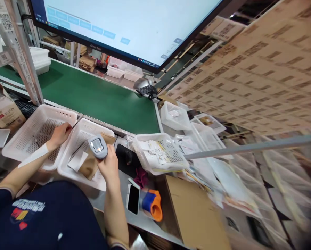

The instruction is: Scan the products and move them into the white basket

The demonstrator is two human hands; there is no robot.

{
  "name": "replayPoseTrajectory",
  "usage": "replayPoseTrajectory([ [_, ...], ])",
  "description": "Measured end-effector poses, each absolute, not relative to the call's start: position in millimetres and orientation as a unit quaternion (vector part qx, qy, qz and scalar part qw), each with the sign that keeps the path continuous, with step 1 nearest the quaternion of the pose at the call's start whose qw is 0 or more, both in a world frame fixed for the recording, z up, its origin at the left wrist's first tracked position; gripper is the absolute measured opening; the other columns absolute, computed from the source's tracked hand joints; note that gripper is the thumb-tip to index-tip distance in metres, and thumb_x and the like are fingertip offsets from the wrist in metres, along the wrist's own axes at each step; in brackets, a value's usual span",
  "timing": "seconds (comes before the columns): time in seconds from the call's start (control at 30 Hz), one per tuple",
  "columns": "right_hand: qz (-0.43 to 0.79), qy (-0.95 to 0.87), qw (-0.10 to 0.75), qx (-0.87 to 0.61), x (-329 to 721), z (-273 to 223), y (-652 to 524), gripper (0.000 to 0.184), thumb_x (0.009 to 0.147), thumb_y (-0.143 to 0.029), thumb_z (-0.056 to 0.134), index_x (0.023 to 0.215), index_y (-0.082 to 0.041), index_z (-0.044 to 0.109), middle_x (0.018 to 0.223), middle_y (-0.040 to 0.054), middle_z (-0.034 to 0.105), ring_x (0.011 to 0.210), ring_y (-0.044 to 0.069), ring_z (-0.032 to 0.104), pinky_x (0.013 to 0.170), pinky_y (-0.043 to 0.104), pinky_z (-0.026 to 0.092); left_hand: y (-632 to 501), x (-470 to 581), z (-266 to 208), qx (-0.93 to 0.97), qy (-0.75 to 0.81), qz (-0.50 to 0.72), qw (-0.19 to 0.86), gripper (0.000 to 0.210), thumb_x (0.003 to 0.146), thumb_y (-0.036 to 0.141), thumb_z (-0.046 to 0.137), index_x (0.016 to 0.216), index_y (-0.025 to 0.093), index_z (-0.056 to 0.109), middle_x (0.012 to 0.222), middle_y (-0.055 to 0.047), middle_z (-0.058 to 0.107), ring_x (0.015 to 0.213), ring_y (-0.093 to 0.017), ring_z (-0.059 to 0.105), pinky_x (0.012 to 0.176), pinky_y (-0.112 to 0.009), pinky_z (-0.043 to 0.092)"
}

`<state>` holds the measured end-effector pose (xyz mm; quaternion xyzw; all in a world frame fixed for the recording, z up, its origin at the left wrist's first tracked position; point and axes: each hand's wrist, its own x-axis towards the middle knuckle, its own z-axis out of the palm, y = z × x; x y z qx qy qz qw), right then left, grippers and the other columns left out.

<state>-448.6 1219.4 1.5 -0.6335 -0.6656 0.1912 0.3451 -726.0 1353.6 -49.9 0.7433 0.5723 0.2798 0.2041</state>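
My right hand (109,163) is wrapped round a grey handheld barcode scanner (98,147), above the right white basket (66,161). In that basket lie a brown paper package (88,167) and a white slip of paper (78,161). My left hand (60,135) is over the left white basket (17,146), close to its right rim. Its fingers are curled together; whether they grip the rim or a small thing is hidden. A white band or paper covers part of the left wrist.
A monitor (113,26) hangs above a green conveyor belt (92,99). To the right stands a white basket of small packets (155,152). A phone (133,198), an orange and blue roll (152,205) and a cardboard sheet (194,215) lie nearer. A grey bar (254,147) crosses the right side.
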Motion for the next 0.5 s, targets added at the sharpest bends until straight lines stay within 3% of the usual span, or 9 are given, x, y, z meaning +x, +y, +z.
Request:
replayPoseTrajectory([
  [0.17, 0.172, -0.668, 0.347, -0.636, -448.5, 15.1, 1226.8, 0.033, 0.085, -0.027, 0.063, 0.117, -0.021, 0.062, 0.117, 0.0099, 0.063, 0.102, 0.027, 0.067, 0.082, 0.035, 0.054, 1322.5, -699.1, -36.5, 0.772, 0.514, 0.307, 0.212, 0.022, 0.1, 0.035, 0.051, 0.1, 0.019, 0.067, 0.104, -0.012, 0.074, 0.097, -0.029, 0.07, 0.09, -0.036, 0.052],
  [0.37, 0.183, -0.657, 0.351, -0.642, -430.2, 8.5, 1209.6, 0.032, 0.085, -0.03, 0.063, 0.116, -0.021, 0.064, 0.114, 0.0103, 0.065, 0.101, 0.029, 0.066, 0.083, 0.038, 0.054, 1316.7, -699.4, -52.0, 0.759, 0.52, 0.271, 0.282, 0.026, 0.1, 0.043, 0.058, 0.103, 0.02, 0.069, 0.104, -0.01, 0.075, 0.089, -0.027, 0.072, 0.084, -0.034, 0.054],
  [0.43, 0.191, -0.638, 0.373, -0.646, -423.4, 2.0, 1201.2, 0.031, 0.085, -0.032, 0.063, 0.114, -0.021, 0.065, 0.112, 0.0103, 0.065, 0.101, 0.029, 0.067, 0.082, 0.038, 0.055, 1325.3, -724.3, -64.2, 0.742, 0.571, 0.234, 0.261, 0.02, 0.097, 0.037, 0.062, 0.102, 0.02, 0.07, 0.107, -0.011, 0.075, 0.093, -0.028, 0.071, 0.084, -0.034, 0.053],
  [0.5, 0.199, -0.617, 0.388, -0.655, -417.5, -4.9, 1194.7, 0.029, 0.085, -0.037, 0.065, 0.109, -0.022, 0.066, 0.107, 0.0099, 0.066, 0.098, 0.03, 0.069, 0.08, 0.039, 0.056, 1333.9, -761.5, -79.2, 0.685, 0.667, 0.184, 0.228, 0.01, 0.093, 0.026, 0.065, 0.09, 0.017, 0.068, 0.094, -0.011, 0.072, 0.092, -0.029, 0.069, 0.083, -0.034, 0.051],
])
